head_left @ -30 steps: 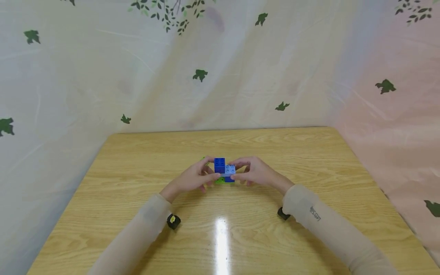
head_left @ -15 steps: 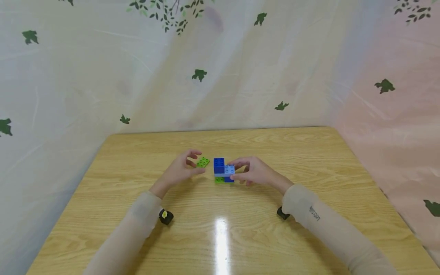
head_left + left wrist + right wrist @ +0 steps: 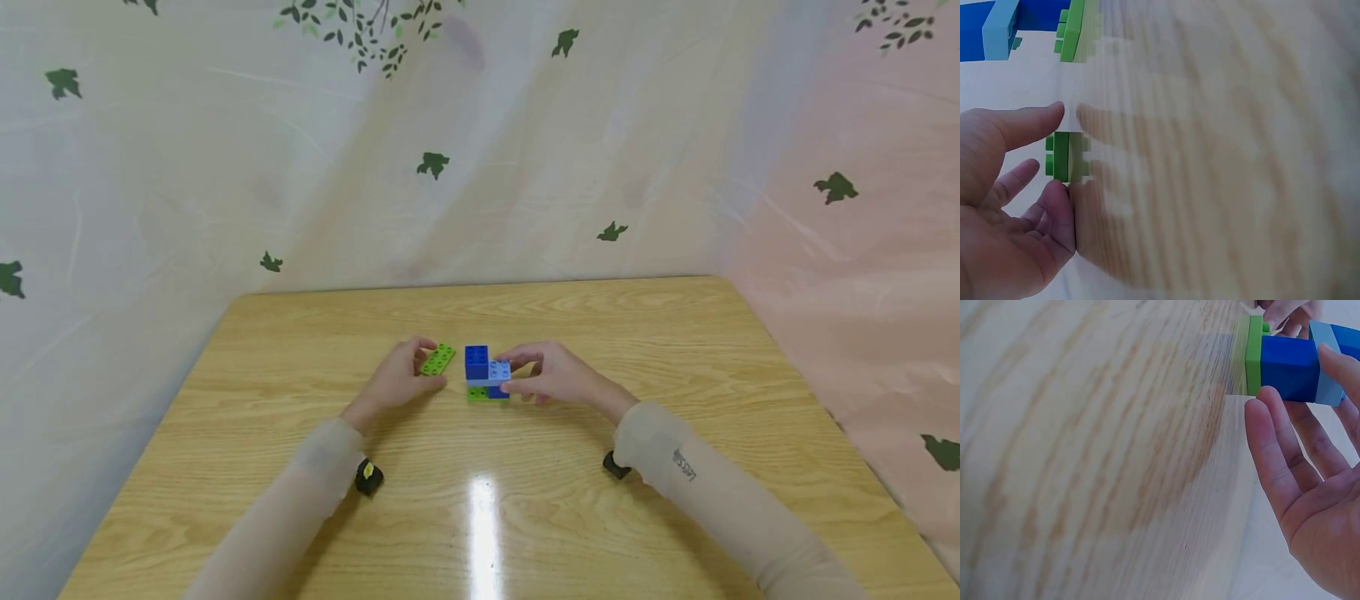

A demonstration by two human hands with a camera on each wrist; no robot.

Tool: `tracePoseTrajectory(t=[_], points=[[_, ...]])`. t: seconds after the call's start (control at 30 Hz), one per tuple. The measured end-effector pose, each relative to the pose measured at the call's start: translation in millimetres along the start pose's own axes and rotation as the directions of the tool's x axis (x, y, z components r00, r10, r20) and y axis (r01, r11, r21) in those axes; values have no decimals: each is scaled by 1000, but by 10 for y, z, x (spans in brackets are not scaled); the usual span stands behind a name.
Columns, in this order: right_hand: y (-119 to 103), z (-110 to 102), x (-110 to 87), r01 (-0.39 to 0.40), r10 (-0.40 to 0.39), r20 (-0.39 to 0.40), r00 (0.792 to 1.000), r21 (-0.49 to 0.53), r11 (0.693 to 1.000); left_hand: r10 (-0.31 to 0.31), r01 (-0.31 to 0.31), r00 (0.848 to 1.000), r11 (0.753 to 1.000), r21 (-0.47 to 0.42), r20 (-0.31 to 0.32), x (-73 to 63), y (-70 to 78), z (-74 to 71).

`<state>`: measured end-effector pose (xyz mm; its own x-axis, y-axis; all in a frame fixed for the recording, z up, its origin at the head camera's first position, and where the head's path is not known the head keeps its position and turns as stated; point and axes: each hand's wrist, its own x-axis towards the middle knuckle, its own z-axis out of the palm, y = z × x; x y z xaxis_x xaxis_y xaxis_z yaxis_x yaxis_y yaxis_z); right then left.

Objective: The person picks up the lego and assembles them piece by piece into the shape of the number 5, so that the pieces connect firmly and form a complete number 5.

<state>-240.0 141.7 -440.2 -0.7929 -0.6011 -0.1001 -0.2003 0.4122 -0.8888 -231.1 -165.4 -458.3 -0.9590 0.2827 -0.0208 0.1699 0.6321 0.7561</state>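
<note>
A pale cloth backdrop (image 3: 517, 125) printed with dark green leaves (image 3: 432, 164) fills the upper half of the head view, turning pinkish toward the right edge. Below it spreads a wood-grain table (image 3: 600, 533), with a white streak of glare (image 3: 483, 533) at bottom centre.

Just below the middle of the frame stands a brick stack (image 3: 498, 368). Its green base (image 3: 477, 393) carries a dark blue brick (image 3: 1288, 369) at lower right; a light blue brick (image 3: 500, 372) lies across above, and another dark blue brick (image 3: 476, 363) sits on top at the left. The right hand (image 3: 555, 382), right of centre, holds this stack in a light pinch — thumb on the light blue brick, index finger behind, remaining fingers loosely spread.

Left of the stack, with bare table between, is a loose green plate (image 3: 438, 360), studs facing up. The left hand (image 3: 393, 379) reaches round it from the left, thumb and fingers parted on either side. In the left wrist view the thumb tip is just clear of the plate; whether a fingertip touches the opposite end I cannot tell.

Both beige sleeves (image 3: 712, 475) slant in from the lower corners — a small black device (image 3: 368, 477) shows beneath the left cuff.
</note>
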Motion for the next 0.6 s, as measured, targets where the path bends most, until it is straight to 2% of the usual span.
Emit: tracePoseTrajectory(t=[0.17, 0.6], points=[[2, -2, 1, 0, 0, 2, 1000, 14, 1000, -34, 33, 999, 996, 81, 8, 20, -4, 43], [-3, 4, 2, 3, -3, 3, 1000, 21, 1000, -35, 35, 999, 996, 81, -7, -1, -29, 38]])
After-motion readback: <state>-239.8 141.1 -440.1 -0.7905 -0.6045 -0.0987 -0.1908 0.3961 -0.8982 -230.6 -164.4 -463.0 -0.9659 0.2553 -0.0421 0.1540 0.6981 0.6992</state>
